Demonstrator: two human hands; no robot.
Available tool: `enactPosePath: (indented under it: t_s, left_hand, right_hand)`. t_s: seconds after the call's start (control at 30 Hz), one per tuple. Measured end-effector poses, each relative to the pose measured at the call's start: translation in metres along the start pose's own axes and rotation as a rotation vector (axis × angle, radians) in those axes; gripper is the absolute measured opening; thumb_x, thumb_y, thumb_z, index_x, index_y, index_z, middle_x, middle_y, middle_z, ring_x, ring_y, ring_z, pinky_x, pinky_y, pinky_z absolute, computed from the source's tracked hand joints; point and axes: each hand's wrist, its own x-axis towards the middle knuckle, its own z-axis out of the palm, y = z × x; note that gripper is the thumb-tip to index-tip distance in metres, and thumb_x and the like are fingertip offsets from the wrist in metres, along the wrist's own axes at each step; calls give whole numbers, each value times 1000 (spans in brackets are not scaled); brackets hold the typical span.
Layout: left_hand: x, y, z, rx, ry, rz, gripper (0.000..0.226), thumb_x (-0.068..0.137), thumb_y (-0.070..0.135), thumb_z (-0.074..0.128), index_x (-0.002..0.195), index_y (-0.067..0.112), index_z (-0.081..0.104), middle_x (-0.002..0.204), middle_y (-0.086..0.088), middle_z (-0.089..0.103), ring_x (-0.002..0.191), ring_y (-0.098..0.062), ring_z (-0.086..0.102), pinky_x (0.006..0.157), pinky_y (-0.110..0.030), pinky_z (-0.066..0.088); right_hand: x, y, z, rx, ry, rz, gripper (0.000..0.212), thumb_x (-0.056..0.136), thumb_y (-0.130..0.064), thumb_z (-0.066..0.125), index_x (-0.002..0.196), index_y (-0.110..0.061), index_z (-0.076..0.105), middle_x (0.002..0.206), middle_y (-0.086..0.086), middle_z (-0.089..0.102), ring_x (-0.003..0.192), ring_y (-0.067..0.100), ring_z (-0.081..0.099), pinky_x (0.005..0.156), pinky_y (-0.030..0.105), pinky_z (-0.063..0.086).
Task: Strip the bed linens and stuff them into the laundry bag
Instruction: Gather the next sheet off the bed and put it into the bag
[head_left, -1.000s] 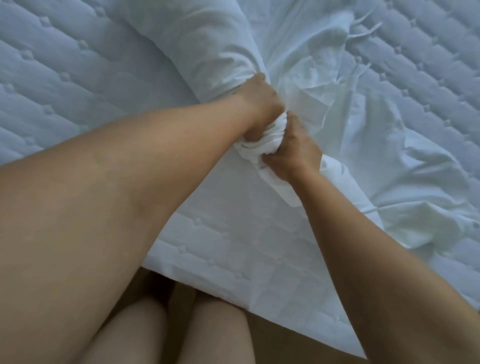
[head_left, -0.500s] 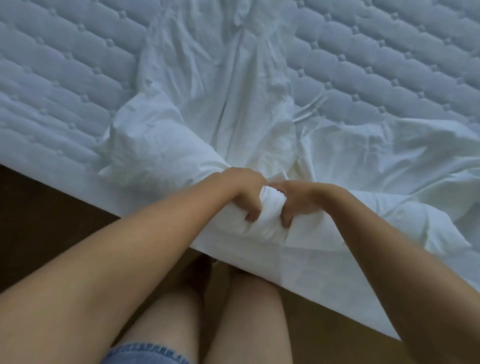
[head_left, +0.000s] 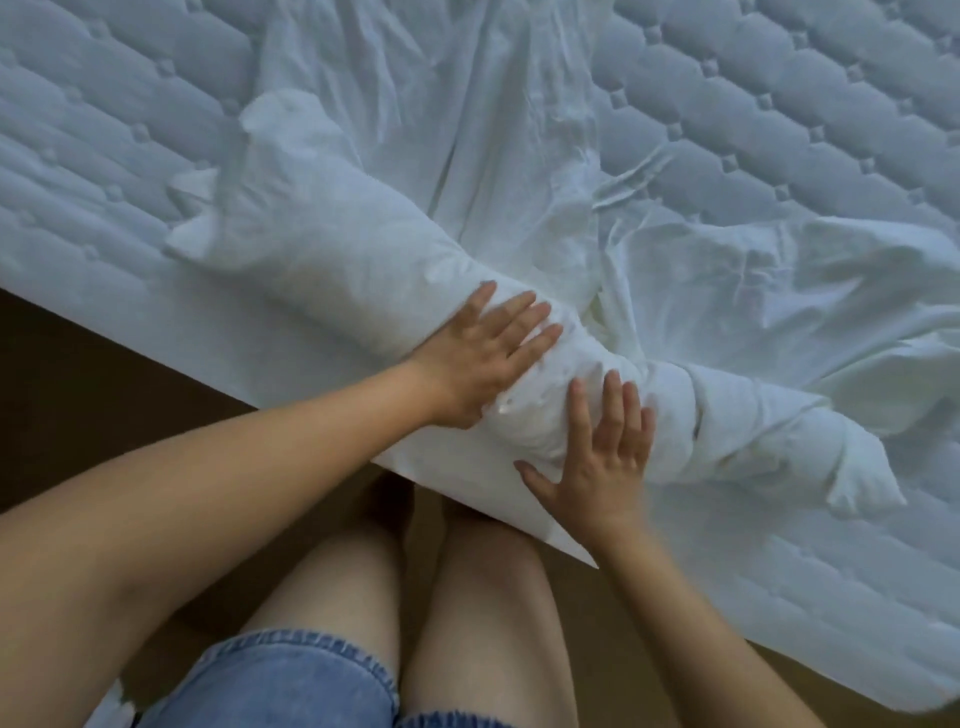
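Note:
A white bed sheet (head_left: 363, 249) lies bunched into a long roll across the near corner of the quilted mattress (head_left: 779, 130), with loose folds trailing to the right and back. My left hand (head_left: 478, 358) lies flat on the roll with fingers spread and straight. My right hand (head_left: 602, 457) presses its open palm against the roll's near side, right of the left hand. Neither hand grips the cloth. No laundry bag is in view.
The mattress corner points at my bare legs (head_left: 467, 597) and denim shorts (head_left: 291, 680). Brown floor (head_left: 104, 389) shows left of the bed and below its edge. A bit of white cloth (head_left: 111, 712) lies at the bottom left by my shorts.
Both hands have let go of the twisted sheet they were gripping and now lie flat with fingers spread on the roll. The bundle has been drawn closer to the mattress corner.

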Motion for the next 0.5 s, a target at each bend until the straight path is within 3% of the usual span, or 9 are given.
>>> enactPosePath:
  t_s: [0.07, 0.13, 0.2, 0.27, 0.33, 0.37, 0.4, 0.47, 0.5]
  left_hand:
    - [24, -18, -20, -87, -194, 19, 102, 74, 41, 66, 153, 12, 8, 158, -12, 14, 146, -29, 10, 116, -47, -2]
    - [52, -36, -40, -162, -239, -34, 110, 67, 49, 71, 152, 17, 11, 158, -8, 14, 146, -26, 9, 117, -44, 1]
    - [75, -48, -57, -213, -266, -133, 113, 62, 48, 74, 152, 22, 12, 160, -9, 7, 147, -27, 2, 118, -45, 2]
    - [84, -44, -63, -201, -148, -252, 100, 69, 38, 68, 152, 19, 16, 159, -13, 7, 147, -31, 1, 115, -55, 4]
    - [80, -27, -57, -127, 191, -305, 80, 69, 32, 61, 142, 7, 39, 149, -20, 35, 141, -37, 27, 108, -62, 20]
    - [75, -20, -48, -82, 293, -272, 79, 67, 38, 59, 137, 5, 43, 143, -21, 43, 136, -38, 34, 106, -62, 22]
    - [71, -18, -37, -32, 281, -248, 88, 64, 48, 60, 139, 4, 39, 144, -22, 42, 136, -37, 31, 107, -61, 18]
    - [73, -28, -16, 27, 199, -184, 112, 55, 58, 69, 144, 6, 26, 150, -21, 28, 139, -35, 21, 110, -59, 3]
    - [81, -36, -14, 8, 191, -158, 115, 53, 58, 72, 145, 7, 24, 151, -21, 25, 139, -35, 21, 110, -58, 0]
  right_hand:
    - [35, 12, -5, -74, -47, 5, 100, 68, -69, 51, 146, -19, 14, 146, 19, 22, 135, 37, 20, 112, 52, 7]
    - [81, 24, -22, -107, -221, 22, 113, 61, -73, 62, 149, -24, 12, 151, 17, 22, 138, 35, 19, 109, 53, 12]
    - [129, 44, -39, -20, -528, 34, 122, 54, -71, 71, 151, -33, 7, 155, 8, 20, 141, 29, 19, 112, 49, 18]
    - [173, 63, -56, 204, -657, 61, 114, 49, -66, 76, 146, -40, 23, 145, -1, 41, 132, 24, 36, 104, 41, 34]
    - [205, 76, -65, 376, -658, 110, 77, 53, -54, 81, 123, -39, 54, 116, -7, 63, 113, 19, 55, 87, 30, 42]
    - [216, 80, -68, 398, -656, 137, 55, 57, -47, 83, 107, -37, 63, 102, -9, 67, 105, 18, 60, 80, 27, 41]
    - [226, 84, -67, 376, -634, 152, 47, 58, -46, 84, 99, -36, 66, 99, -9, 67, 102, 18, 60, 78, 27, 41]
    - [234, 83, -66, 258, -552, 159, 65, 58, -55, 80, 117, -32, 63, 118, 0, 61, 112, 26, 53, 89, 35, 42]
    - [231, 81, -65, 182, -419, 169, 74, 63, -56, 76, 127, -25, 57, 126, 6, 57, 116, 32, 49, 95, 40, 40]
